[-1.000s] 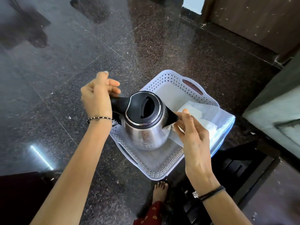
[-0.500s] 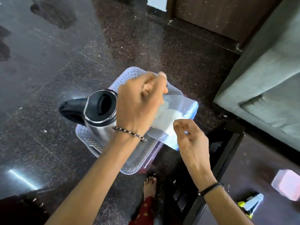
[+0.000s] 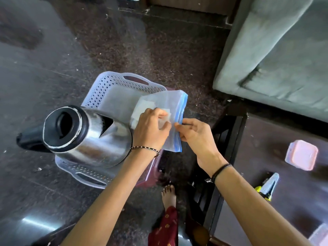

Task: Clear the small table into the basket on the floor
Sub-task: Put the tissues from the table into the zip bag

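Observation:
A white perforated basket (image 3: 106, 86) sits on the dark floor. A steel kettle (image 3: 92, 135) with a black lid and handle stands in its near left part. A clear zip bag (image 3: 170, 102) with a blue seal strip and white sheets inside lies over the basket's right rim. My left hand (image 3: 150, 128) presses on the bag's near part. My right hand (image 3: 193, 134) pinches the bag's blue edge. On the small dark table (image 3: 266, 201) at right lie a pink lidded box (image 3: 301, 155) and a yellow-and-grey tool (image 3: 268, 187).
A grey sofa (image 3: 284, 59) stands at the upper right, close to the table's far edge. My bare foot (image 3: 168, 194) is on the floor between basket and table. A pale container corner (image 3: 319, 235) shows at the bottom right. A wooden door runs along the top.
My left hand let go of the kettle, which now stands in the basket, and crossed right onto the bag. My right hand moved up to the bag's blue edge. The view shifted right.

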